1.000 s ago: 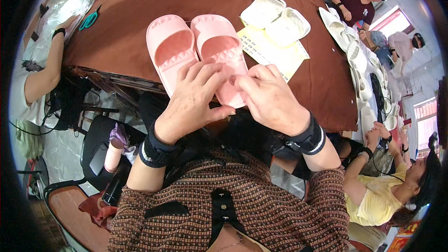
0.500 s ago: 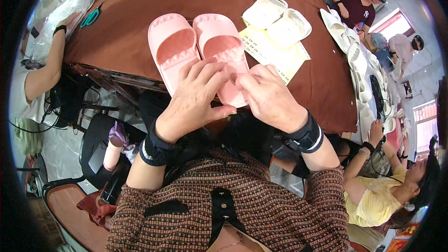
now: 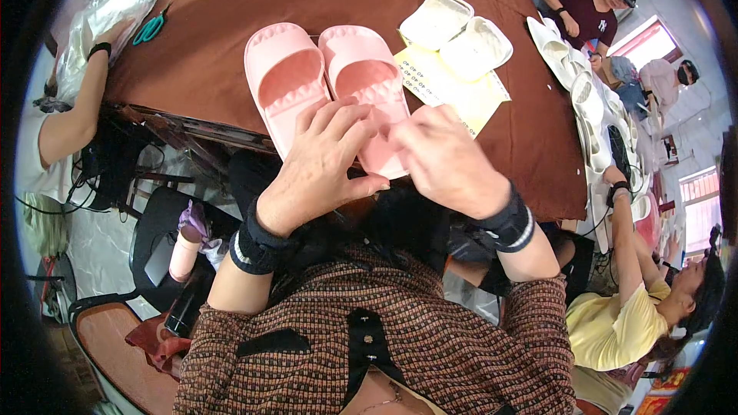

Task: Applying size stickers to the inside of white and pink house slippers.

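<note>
A pair of pink open-toed slippers lies on the brown table, toes pointing away from me. On the left slipper [image 3: 263, 69] the moulded strap shows fully, and the right slipper [image 3: 360, 50] is beside it. My left hand [image 3: 319, 161] rests over the near parts of both, fingers spread on the insoles and thumb apart by the right slipper's heel. My right hand [image 3: 450, 157] is curled at the right edge of that slipper's insole. Its fingertips are smeared by motion, and anything between them is hidden.
Two white shallow tubs [image 3: 477, 50] stand on a yellow printed sheet [image 3: 453, 104] beyond my right hand. Teal scissors [image 3: 150, 28] lie at the far left. White shoes [image 3: 588, 104] line the right edge. A person's arm [image 3: 84, 100] reaches in at left; a person in yellow [image 3: 615, 330] sits right.
My right hand shifts slightly and blurs at the slipper, while my left hand and the slippers stay put. The person in yellow has raised an arm toward the white shoes.
</note>
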Demonstrator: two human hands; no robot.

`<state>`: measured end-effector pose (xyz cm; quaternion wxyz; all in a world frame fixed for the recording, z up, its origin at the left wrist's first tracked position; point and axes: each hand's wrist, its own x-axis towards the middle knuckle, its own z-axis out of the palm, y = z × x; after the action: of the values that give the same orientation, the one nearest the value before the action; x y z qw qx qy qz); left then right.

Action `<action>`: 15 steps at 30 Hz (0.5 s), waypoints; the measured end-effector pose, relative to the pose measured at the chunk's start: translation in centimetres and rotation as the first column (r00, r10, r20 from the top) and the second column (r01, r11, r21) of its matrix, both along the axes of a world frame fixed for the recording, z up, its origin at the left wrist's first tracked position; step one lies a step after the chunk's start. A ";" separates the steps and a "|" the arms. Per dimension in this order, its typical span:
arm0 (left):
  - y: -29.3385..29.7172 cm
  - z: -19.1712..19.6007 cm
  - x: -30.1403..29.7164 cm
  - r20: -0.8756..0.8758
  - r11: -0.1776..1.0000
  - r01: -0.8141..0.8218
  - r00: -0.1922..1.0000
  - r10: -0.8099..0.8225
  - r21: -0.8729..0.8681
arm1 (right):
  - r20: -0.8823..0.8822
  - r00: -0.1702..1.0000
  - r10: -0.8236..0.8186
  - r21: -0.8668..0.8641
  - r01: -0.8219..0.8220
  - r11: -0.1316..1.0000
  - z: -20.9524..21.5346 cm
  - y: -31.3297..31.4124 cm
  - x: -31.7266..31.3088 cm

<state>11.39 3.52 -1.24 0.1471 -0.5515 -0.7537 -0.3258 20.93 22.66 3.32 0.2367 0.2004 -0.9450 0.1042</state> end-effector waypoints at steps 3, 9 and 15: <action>0.0 -0.1 -0.1 0.010 1.000 0.006 1.000 -0.006 0.001 | 0.022 1.000 -0.005 0.016 0.005 1.000 0.2 0.4 0.0; -0.1 -0.3 0.1 -0.008 1.000 0.000 1.000 0.000 0.001 | 0.059 0.998 -0.002 -0.007 0.003 1.000 -0.4 0.4 -0.4; -0.1 -0.2 -0.1 0.022 1.000 -0.002 1.000 0.002 -0.009 | 0.041 0.999 0.003 -0.020 -0.002 1.000 0.9 0.4 0.2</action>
<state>11.30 3.42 -1.45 0.1365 -0.5477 -0.7573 -0.3283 21.11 23.02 4.20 0.2192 0.1971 -0.9483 0.1179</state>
